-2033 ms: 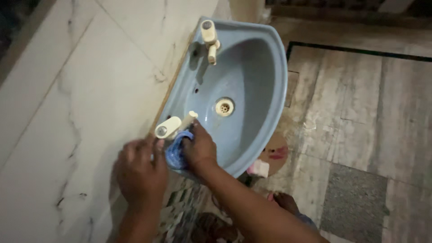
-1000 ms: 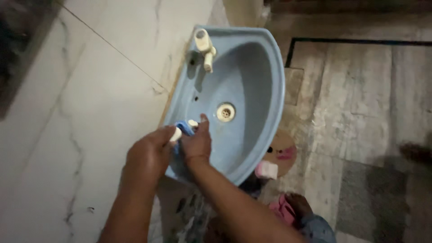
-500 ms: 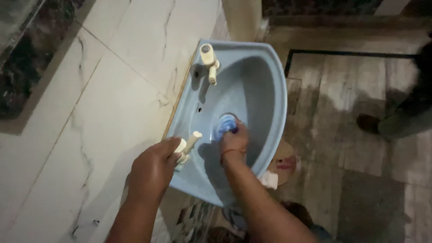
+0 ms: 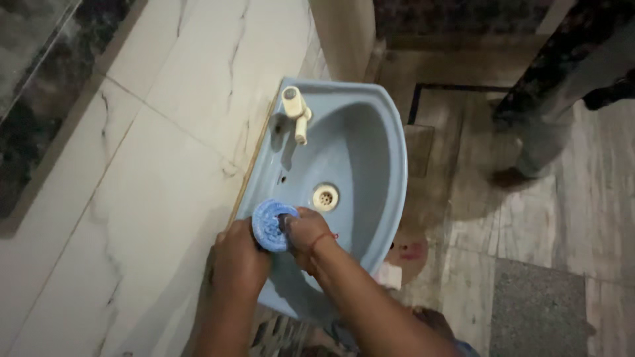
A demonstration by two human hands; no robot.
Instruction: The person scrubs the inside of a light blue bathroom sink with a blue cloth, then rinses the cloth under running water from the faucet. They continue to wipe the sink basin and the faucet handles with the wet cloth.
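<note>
A light blue corner sink (image 4: 380, 165) hangs on a white marble wall. Its drain (image 4: 325, 196) shows in the bowl, and a cream tap (image 4: 296, 109) stands at the far end of the ledge. My right hand (image 4: 305, 233) is shut on a round blue scrubber (image 4: 270, 225) and presses it on the near end of the ledge. The near tap is hidden under the scrubber and my hands. My left hand (image 4: 238, 256) sits right beside the scrubber with curled fingers touching it; what it grips is hidden.
Another person's legs (image 4: 552, 92) and foot (image 4: 508, 176) stand on the tiled floor at the upper right. A dark mat (image 4: 537, 305) lies at the lower right. A pinkish round thing (image 4: 409, 251) and a small white object (image 4: 389, 275) sit below the sink.
My right hand has carried the scrubber from the drain back to the near tap, covering it. My left hand has stayed at that tap. The view has shifted and the other person has come closer.
</note>
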